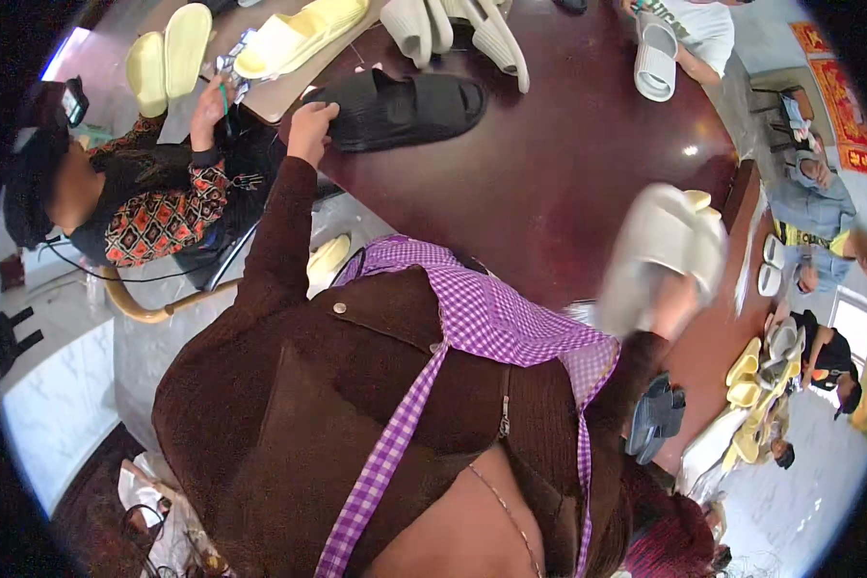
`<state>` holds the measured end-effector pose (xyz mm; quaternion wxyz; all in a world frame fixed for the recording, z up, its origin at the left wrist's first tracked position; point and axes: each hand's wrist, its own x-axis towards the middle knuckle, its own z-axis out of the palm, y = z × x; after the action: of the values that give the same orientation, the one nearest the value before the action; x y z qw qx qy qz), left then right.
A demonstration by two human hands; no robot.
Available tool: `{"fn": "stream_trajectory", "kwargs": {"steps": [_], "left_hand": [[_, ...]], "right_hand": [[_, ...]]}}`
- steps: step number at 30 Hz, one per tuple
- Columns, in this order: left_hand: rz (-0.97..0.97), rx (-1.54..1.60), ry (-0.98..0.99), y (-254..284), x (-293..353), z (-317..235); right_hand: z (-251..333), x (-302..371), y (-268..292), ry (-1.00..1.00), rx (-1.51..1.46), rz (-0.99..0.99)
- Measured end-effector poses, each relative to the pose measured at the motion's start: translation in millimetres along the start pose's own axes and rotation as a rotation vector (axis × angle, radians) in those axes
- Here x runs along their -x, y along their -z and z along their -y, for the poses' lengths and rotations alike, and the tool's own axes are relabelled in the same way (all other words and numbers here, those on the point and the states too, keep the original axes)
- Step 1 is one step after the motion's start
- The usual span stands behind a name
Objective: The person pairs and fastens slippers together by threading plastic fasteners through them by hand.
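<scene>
My left hand (310, 132) is closed on the end of a black slide slipper (409, 114), which is at the dark red tabletop (549, 183). Toward the right edge of the table, my right hand (674, 303) grips a light grey slide slipper (636, 252). This slipper is smeared by motion; a second grey one seems to overlap it, though I cannot tell for sure. Several pale grey slippers (453, 34) lie at the far side of the table, beyond the black one.
At the left, a person in a patterned sleeve (164, 212) works near yellow slippers (188, 48). Across the table, another person holds a grey slipper (656, 60). Dark slippers (655, 419) and yellow slippers (745, 376) lie on the reddish surface at right.
</scene>
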<state>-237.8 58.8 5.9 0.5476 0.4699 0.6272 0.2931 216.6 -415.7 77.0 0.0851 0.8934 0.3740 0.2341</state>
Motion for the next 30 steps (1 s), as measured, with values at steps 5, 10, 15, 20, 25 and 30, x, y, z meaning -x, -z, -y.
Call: {"fn": "stream_trajectory", "kwargs": {"steps": [5, 10, 15, 20, 25, 30], "left_hand": [[0.184, -0.040, 0.045, -15, 41, -7], [0.424, 0.109, 0.105, -64, 70, -9], [0.582, 0.089, 0.052, -110, 92, -12], [0.690, 0.062, 0.036, -121, 99, -6], [0.705, 0.007, -0.008, -124, 101, -3], [0.683, -0.020, -0.157, -118, 96, -16]], "right_hand": [[-126, -39, 118, -0.716, 0.000, -0.098], [-71, -37, 101, -0.784, -1.196, -0.034], [118, -16, 70, -0.530, -1.592, 0.503], [176, 16, 12, -0.795, -1.710, 0.374], [183, 30, 3, -0.954, -1.709, 0.411], [151, 39, 2, -0.728, -1.148, 0.121]]}}
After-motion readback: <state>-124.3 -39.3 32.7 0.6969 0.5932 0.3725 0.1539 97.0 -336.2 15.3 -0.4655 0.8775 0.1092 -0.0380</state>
